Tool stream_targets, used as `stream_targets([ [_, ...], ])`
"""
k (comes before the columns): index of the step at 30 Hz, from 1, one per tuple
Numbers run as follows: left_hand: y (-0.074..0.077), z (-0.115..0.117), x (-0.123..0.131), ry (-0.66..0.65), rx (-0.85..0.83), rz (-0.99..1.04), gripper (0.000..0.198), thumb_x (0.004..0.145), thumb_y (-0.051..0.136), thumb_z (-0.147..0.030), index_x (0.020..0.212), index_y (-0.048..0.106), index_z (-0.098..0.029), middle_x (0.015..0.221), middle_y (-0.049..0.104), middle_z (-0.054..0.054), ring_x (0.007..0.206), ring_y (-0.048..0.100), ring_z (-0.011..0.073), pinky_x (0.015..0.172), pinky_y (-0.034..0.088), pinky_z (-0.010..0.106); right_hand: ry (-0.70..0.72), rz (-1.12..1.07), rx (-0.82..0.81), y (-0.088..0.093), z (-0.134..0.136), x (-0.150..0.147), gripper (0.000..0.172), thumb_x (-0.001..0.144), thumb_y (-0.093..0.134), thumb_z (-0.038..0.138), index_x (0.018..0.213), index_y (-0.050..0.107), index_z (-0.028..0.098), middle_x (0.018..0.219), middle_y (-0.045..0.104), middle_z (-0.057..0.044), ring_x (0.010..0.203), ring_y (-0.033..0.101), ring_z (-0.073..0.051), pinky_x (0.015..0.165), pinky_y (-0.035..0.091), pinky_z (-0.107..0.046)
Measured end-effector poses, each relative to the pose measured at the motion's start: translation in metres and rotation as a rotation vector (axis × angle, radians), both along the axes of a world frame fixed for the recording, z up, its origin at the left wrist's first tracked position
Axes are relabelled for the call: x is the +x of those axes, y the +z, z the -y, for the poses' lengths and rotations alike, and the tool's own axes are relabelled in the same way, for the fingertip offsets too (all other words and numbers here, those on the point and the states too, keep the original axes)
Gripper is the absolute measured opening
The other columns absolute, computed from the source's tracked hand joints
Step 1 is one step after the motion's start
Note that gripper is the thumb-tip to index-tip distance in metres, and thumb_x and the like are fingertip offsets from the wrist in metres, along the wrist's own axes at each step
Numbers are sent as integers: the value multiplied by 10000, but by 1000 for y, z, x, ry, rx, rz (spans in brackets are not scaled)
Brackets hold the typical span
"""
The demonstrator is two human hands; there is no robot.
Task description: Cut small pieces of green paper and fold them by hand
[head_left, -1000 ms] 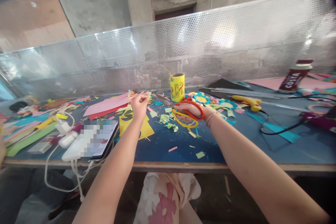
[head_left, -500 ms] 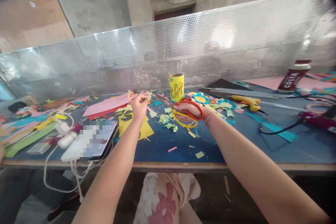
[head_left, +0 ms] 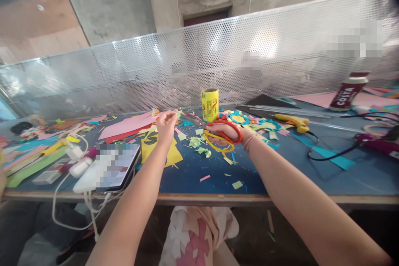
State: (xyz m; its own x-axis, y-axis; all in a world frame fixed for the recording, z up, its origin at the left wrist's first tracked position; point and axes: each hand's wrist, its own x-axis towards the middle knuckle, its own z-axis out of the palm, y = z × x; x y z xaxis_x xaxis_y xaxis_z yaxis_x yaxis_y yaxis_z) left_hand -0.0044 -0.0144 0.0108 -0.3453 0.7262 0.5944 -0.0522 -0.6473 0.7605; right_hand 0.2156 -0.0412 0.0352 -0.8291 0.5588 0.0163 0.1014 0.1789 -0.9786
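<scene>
My left hand [head_left: 167, 122] is closed in a pinch, with a tiny light green scrap of paper [head_left: 178, 113] showing at its fingertips. Scissors [head_left: 199, 122] with one red and one yellow handle are gripped by my right hand [head_left: 222, 131], fingers through the loops. Their blades point left toward the pinched scrap; whether they touch it I cannot tell. Just behind the scissors a yellow tape roll [head_left: 210, 106] stands upright. Pale green paper scraps [head_left: 196, 142] lie below the blades, and a cut yellow sheet [head_left: 173, 156] lies under my left wrist.
On the left, a phone [head_left: 124, 166] and white chargers with cables lie near the table's front edge. Pink paper [head_left: 127, 125] is behind them. To the right are blue paper flowers [head_left: 238, 117], a yellow glue gun [head_left: 293, 121], its black cord and a dark red bottle [head_left: 348, 92].
The fingers of my left hand have shifted slightly, and less of the green scrap shows. The scissors and my right hand stay almost where they were.
</scene>
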Motion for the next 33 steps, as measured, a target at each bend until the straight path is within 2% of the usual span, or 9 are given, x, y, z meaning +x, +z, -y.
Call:
stream_targets([
  [4,3,-3,1,-142,-39,219,291,561,742,-221,745,521,-175,843,674,44,818,646,159,727,504,298,20,45,88,-2,-2,1,481,893,317,459,516,416,177,423,405,33,379,343,-66,407,288,-223],
  [7,6,-2,1,-256,-74,314,319,524,765,-173,762,552,-170,837,679,32,794,647,141,734,500,277,17,56,88,-5,-6,1,446,883,348,467,556,437,178,437,396,39,376,335,-67,392,259,-236],
  [12,12,5,3,-381,-124,383,166,573,729,-116,715,645,-137,843,690,42,808,640,121,779,473,235,-46,2,151,-11,-7,0,358,859,443,424,596,402,184,456,390,49,374,319,-60,397,227,-252],
  [15,15,11,5,-431,-129,404,89,614,693,-93,683,659,-138,840,692,39,793,634,106,756,469,211,-142,-20,204,-12,-4,0,227,825,512,397,768,441,190,476,392,68,397,327,-69,405,233,-249],
  [18,17,16,4,-539,-140,441,86,640,680,-100,694,650,-159,834,688,16,760,631,100,727,475,217,-210,36,321,-9,-2,0,268,800,544,410,925,433,200,479,370,82,411,335,-80,406,237,-247],
  [22,16,18,3,-705,-163,488,71,687,668,-151,726,622,-188,793,671,-16,795,632,115,762,477,257,-179,34,557,-6,-5,-4,301,761,581,444,823,417,199,566,374,68,486,345,-74,447,270,-230],
  [28,16,21,2,-748,-154,473,39,740,631,-181,713,603,-180,707,626,-31,726,614,83,796,468,246,-213,17,740,-10,-11,-10,327,750,586,454,790,385,199,623,383,58,549,325,-81,499,277,-228],
  [33,19,27,1,-766,-167,461,151,709,671,-234,612,578,-165,630,600,-28,680,601,83,822,465,266,-297,49,926,-13,-11,-12,343,727,613,444,785,381,198,638,346,58,562,289,-81,509,256,-227],
])
